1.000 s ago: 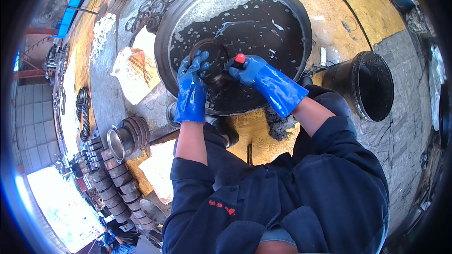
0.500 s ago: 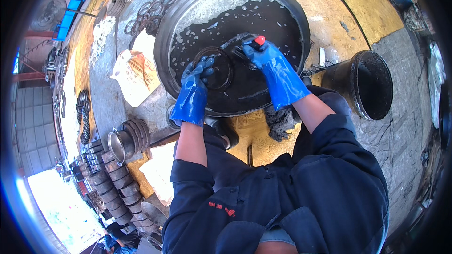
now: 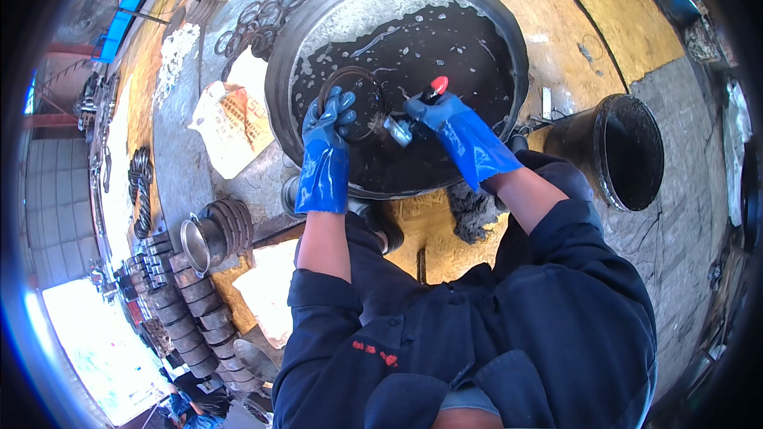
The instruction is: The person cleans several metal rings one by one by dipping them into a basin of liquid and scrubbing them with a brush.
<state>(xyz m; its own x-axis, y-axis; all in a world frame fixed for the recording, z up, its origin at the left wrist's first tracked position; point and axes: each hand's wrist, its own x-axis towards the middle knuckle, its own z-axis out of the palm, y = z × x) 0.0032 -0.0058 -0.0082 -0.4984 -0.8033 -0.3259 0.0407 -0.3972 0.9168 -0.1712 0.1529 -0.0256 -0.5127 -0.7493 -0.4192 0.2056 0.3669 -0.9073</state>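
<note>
My left hand (image 3: 326, 131), in a blue rubber glove, is closed around the near-left side of a thin dark ring (image 3: 350, 71). The ring stands tilted over the dark liquid (image 3: 445, 56) in a wide round basin (image 3: 280, 71). A brush with a red-tipped handle and a shiny metal ferrule (image 3: 398, 131) is gripped in my gloved right hand (image 3: 441, 114). Its bristles point left, at or very close to the ring's near-right side; whether they touch I cannot tell. Pale foam floats along the basin's far-left side.
A black bucket (image 3: 628, 151) lies tipped at the right. Left of the basin are a pile of dark rings (image 3: 266, 16) and a printed paper bag (image 3: 230, 131). Ribbed metal parts (image 3: 226, 230) and stacked cylindrical pieces (image 3: 191, 310) stand nearer. Another person (image 3: 195, 405) shows at lower left.
The ring has gone from lying nearly flat to tilted up. My right hand has turned and come slightly nearer me, so the brush's metal ferrule now shows beside the ring.
</note>
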